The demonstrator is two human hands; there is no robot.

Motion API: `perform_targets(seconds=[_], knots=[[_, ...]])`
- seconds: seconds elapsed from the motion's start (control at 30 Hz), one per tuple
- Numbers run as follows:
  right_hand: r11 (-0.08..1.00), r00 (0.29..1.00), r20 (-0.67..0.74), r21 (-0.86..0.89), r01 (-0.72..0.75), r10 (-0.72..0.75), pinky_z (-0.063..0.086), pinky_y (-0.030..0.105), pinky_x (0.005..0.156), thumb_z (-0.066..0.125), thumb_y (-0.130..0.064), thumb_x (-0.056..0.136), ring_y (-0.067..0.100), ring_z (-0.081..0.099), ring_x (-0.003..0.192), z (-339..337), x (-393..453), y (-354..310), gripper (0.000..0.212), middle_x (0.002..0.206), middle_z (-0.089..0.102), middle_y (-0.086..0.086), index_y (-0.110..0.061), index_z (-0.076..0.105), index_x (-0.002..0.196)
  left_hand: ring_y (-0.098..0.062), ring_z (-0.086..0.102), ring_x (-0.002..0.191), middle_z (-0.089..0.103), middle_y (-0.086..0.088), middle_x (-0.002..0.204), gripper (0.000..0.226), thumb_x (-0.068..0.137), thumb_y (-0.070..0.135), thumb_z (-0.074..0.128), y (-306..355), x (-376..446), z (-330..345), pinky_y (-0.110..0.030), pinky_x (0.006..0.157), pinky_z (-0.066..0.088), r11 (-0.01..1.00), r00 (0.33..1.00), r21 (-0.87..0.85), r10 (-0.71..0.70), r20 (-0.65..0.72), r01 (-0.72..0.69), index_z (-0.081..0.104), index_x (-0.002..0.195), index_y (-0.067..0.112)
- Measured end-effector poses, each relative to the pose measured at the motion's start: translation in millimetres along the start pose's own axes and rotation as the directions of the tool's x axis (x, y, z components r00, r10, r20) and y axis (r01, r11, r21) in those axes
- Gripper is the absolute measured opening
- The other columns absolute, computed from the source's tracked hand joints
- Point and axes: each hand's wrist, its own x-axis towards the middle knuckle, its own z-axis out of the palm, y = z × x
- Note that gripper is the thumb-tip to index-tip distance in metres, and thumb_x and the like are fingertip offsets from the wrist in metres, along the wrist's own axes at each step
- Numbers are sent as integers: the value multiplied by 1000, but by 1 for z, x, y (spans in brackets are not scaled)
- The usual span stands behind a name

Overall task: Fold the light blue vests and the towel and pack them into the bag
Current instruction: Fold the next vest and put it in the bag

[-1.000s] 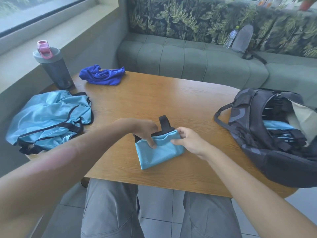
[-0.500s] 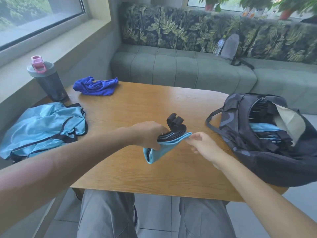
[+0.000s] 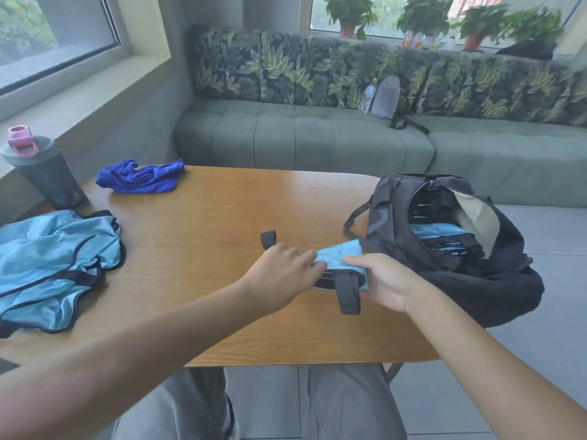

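Light blue cloth with black trim, a folded vest, sits at the centre of the frame between both hands, just beside the mouth of the dark bag at centre right. The left hand closes its fingers on the near-left edge of the bundle; the right hand curls round its right end, thumb on top. The step in hand looks like packing: this vest is folded and headed for the bag, where a strip of blue already shows inside. The next move calls for lifting the bundle over the bag's rim without letting the loose black strap snag. At the left edge more light blue vests lie crumpled, partly cut off, and a dark blue towel lies unfolded at upper left on the wooden table. How many vests that heap holds is hard to tell, and the bag's interior is mostly shadowed.
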Motion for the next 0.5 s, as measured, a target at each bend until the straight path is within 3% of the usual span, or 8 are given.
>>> perform_targets(seconds=[0.07,0.17,0.27,0.4,0.47,0.5], knots=[[997,998,-22,-50,54,-55,54,28,70,58,-14,101,21,69,93,-10,-9,-2,30,123,70,17,-3,65,128,-22,48,51,47,0,74,30,78,27,76,13,2,-4,-31,46,29,993,999,-105,-45,16,46,51,89,15],[989,993,7,-94,116,-116,56,36,81,57,-13,102,28,70,106,-26,-27,-6,31,124,70,15,-7,64,131,-24,58,76,54,4,96,56,93,75,35,22,13,-29,-38,63,46,859,914,-368,-237,329,356,50,103,22],[986,990,-3,-83,143,-144,47,52,106,58,-14,101,35,64,121,-44,-41,-8,35,130,68,14,-10,60,136,-25,64,83,65,1,93,71,95,77,22,20,28,-45,-44,76,53,486,807,-645,-328,491,590,60,94,17],[980,980,4,-28,199,-198,44,51,110,57,-11,100,34,62,124,-66,-61,-13,38,134,66,15,-9,58,137,-23,70,94,71,-3,103,55,96,67,48,11,41,-30,-48,92,56,56,618,-673,-458,639,738,59,106,15],[975,975,-1,9,223,-223,48,47,108,56,-11,99,34,63,124,-75,-69,-17,39,134,66,15,-8,58,137,-23,65,110,66,-5,121,62,93,68,55,17,47,-28,-46,104,51,-276,556,-655,-361,749,703,54,125,15],[972,973,-11,28,233,-232,50,44,106,56,-11,98,33,63,123,-81,-72,-17,39,133,66,14,-8,58,137,-24,64,116,66,-5,127,62,95,66,54,23,52,-30,-43,108,47,-435,577,-624,-254,776,649,54,133,16]])
